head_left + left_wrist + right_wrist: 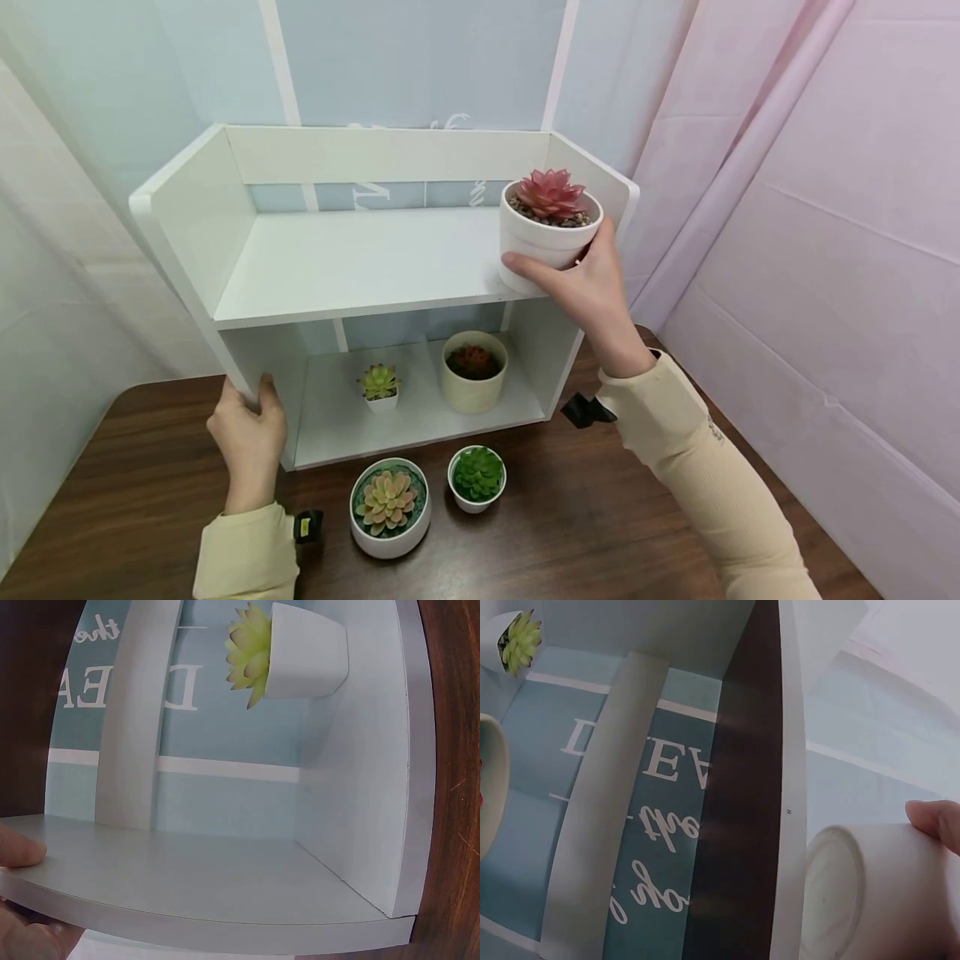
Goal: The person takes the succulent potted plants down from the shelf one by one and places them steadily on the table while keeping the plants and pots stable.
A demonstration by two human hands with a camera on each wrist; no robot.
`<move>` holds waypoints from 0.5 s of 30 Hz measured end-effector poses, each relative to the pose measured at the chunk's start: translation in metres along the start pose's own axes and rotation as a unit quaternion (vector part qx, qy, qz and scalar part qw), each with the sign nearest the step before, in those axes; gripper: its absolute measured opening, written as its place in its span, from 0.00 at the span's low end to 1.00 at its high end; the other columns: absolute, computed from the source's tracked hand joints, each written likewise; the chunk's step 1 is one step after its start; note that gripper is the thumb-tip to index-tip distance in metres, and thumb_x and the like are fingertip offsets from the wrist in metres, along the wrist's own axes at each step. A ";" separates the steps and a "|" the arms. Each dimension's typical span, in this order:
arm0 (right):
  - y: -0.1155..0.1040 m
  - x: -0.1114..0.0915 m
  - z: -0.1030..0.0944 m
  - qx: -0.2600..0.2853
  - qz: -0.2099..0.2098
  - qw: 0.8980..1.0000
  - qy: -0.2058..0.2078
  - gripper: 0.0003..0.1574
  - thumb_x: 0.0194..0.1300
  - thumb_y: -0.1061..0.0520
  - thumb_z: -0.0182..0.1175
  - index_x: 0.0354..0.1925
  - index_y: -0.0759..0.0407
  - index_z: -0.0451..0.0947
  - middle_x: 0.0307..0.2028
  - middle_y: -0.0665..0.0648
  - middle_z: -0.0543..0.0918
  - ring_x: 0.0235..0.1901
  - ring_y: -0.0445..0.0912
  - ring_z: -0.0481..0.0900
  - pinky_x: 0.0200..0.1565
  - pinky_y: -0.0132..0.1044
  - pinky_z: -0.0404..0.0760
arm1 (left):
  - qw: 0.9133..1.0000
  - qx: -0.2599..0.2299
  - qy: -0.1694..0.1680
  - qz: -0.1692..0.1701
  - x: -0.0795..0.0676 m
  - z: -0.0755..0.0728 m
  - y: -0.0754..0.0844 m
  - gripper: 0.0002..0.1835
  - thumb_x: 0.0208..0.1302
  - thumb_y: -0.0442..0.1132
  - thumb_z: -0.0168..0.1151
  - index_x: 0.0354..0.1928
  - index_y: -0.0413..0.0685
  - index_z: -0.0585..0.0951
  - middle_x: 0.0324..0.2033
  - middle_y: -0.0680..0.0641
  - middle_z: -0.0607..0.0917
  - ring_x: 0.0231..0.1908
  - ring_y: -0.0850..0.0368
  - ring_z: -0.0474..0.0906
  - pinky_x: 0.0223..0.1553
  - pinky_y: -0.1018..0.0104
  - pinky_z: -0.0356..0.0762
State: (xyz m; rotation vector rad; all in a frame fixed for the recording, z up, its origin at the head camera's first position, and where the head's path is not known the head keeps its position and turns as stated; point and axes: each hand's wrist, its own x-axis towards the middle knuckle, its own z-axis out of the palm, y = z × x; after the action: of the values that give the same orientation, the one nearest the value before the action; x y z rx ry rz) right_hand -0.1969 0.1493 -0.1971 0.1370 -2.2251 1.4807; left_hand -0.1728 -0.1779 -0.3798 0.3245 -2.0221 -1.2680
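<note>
A white pot [534, 243] with a pink succulent [551, 196] is held in my right hand [592, 296], thumb across its front. It is upright at the right front edge of the upper board of a white two-tier shelf [352, 258]. In the right wrist view the underside of the pot [831, 892] shows beside the board's edge; whether it touches the board I cannot tell. My left hand [251, 433] grips the shelf's left side panel low down. Its thumb [22, 850] lies on the panel's inner face and the other fingers are outside, partly hidden.
The lower tier holds a small light-green succulent [381, 383] in a white pot and a cream pot [474, 392] with a red-tipped plant. Before the shelf, on the brown table [570, 517], stand a wide white bowl-pot [392, 543] with a peach-green succulent and a small green succulent [477, 473].
</note>
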 end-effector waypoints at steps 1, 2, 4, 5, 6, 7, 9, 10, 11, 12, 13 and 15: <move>0.000 -0.002 -0.001 0.004 -0.005 1.000 -0.001 0.61 0.41 0.49 0.78 0.67 0.50 0.54 0.60 0.51 0.71 0.55 0.41 0.70 0.59 0.38 0.67 | 1.000 0.000 -0.002 -0.001 0.000 0.000 0.000 0.17 0.68 0.32 0.52 0.54 0.27 0.75 0.49 0.25 0.79 0.49 0.28 0.77 0.43 0.32 0.72; 0.001 -0.003 -0.001 0.011 -0.011 1.000 -0.004 0.60 0.41 0.50 0.78 0.66 0.50 0.55 0.60 0.51 0.71 0.55 0.40 0.70 0.58 0.38 0.67 | 1.000 0.000 -0.003 -0.002 0.000 0.000 0.000 0.17 0.68 0.32 0.52 0.54 0.27 0.75 0.49 0.25 0.79 0.49 0.28 0.77 0.43 0.31 0.72; 0.002 -0.006 -0.002 0.025 -0.020 0.999 -0.009 0.59 0.41 0.51 0.78 0.66 0.49 0.55 0.59 0.50 0.71 0.55 0.40 0.71 0.58 0.38 0.68 | 1.000 0.001 -0.004 -0.005 0.000 0.000 0.000 0.17 0.68 0.33 0.52 0.54 0.27 0.75 0.49 0.25 0.79 0.49 0.28 0.76 0.43 0.31 0.72; 0.002 -0.008 -0.003 0.026 -0.023 0.999 -0.011 0.59 0.42 0.51 0.78 0.66 0.49 0.55 0.59 0.50 0.71 0.55 0.40 0.71 0.58 0.39 0.68 | 1.000 0.001 -0.005 -0.005 0.000 0.000 0.000 0.17 0.68 0.33 0.52 0.54 0.27 0.75 0.49 0.25 0.79 0.50 0.28 0.76 0.43 0.31 0.72; 0.003 -0.009 -0.003 0.031 -0.029 0.999 -0.013 0.59 0.42 0.52 0.78 0.66 0.49 0.55 0.60 0.50 0.71 0.55 0.40 0.71 0.58 0.39 0.68 | 1.000 0.001 -0.005 -0.005 0.000 0.000 0.000 0.17 0.68 0.33 0.52 0.54 0.27 0.74 0.49 0.25 0.79 0.49 0.28 0.76 0.43 0.31 0.72; 0.003 -0.010 -0.004 0.034 -0.033 0.999 -0.015 0.59 0.42 0.53 0.78 0.66 0.48 0.55 0.60 0.50 0.70 0.55 0.41 0.71 0.58 0.39 0.68 | 1.000 0.002 -0.005 -0.006 0.000 0.000 0.000 0.17 0.68 0.33 0.52 0.54 0.27 0.75 0.49 0.25 0.79 0.49 0.27 0.76 0.43 0.31 0.72; 0.004 -0.013 -0.005 0.033 -0.040 0.999 -0.017 0.59 0.42 0.54 0.78 0.67 0.49 0.55 0.60 0.51 0.70 0.55 0.41 0.71 0.58 0.39 0.68 | 1.000 0.003 -0.004 -0.004 0.000 0.000 0.000 0.17 0.68 0.33 0.51 0.54 0.27 0.75 0.49 0.24 0.79 0.49 0.27 0.76 0.43 0.31 0.72; 0.004 -0.014 -0.005 0.033 -0.044 0.998 -0.018 0.59 0.42 0.54 0.78 0.67 0.49 0.55 0.60 0.51 0.71 0.55 0.41 0.71 0.57 0.39 0.68 | 1.000 0.002 -0.003 -0.003 0.000 0.000 -0.001 0.17 0.68 0.33 0.51 0.54 0.27 0.75 0.49 0.24 0.79 0.49 0.27 0.76 0.43 0.31 0.72; 0.005 -0.016 -0.005 0.032 -0.048 0.998 -0.019 0.59 0.42 0.54 0.78 0.67 0.50 0.55 0.60 0.51 0.71 0.55 0.41 0.71 0.57 0.40 0.68 | 1.000 0.002 -0.002 -0.002 0.000 0.000 -0.001 0.17 0.68 0.33 0.51 0.54 0.26 0.75 0.49 0.24 0.79 0.49 0.27 0.76 0.43 0.31 0.72; 0.005 -0.017 -0.006 0.032 -0.052 0.998 -0.020 0.59 0.42 0.55 0.78 0.67 0.50 0.56 0.60 0.51 0.71 0.55 0.41 0.71 0.57 0.40 0.69 | 1.000 0.002 -0.001 -0.001 0.000 0.000 -0.001 0.17 0.68 0.32 0.51 0.53 0.26 0.75 0.49 0.24 0.79 0.49 0.27 0.76 0.43 0.31 0.72; 0.006 -0.019 -0.006 0.029 -0.052 0.998 -0.021 0.59 0.42 0.55 0.78 0.67 0.49 0.56 0.60 0.51 0.71 0.55 0.41 0.71 0.57 0.40 0.69 | 1.000 0.002 0.000 0.000 0.000 0.000 -0.001 0.17 0.68 0.32 0.51 0.53 0.26 0.75 0.49 0.24 0.79 0.49 0.27 0.76 0.43 0.32 0.72; 0.006 -0.022 -0.007 0.026 -0.052 0.998 -0.024 0.59 0.42 0.55 0.78 0.67 0.49 0.55 0.60 0.50 0.70 0.55 0.41 0.71 0.56 0.41 0.69 | 1.000 0.002 0.002 0.001 0.000 0.000 -0.002 0.17 0.67 0.32 0.52 0.53 0.26 0.75 0.48 0.24 0.79 0.48 0.27 0.76 0.43 0.32 0.72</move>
State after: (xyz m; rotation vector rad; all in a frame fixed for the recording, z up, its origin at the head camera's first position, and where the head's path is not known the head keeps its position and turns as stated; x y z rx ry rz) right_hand -0.1772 0.1545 -0.2096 0.3023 -2.1828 1.4929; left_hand -0.1736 -0.1789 -0.3816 0.3264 -2.0207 -1.2619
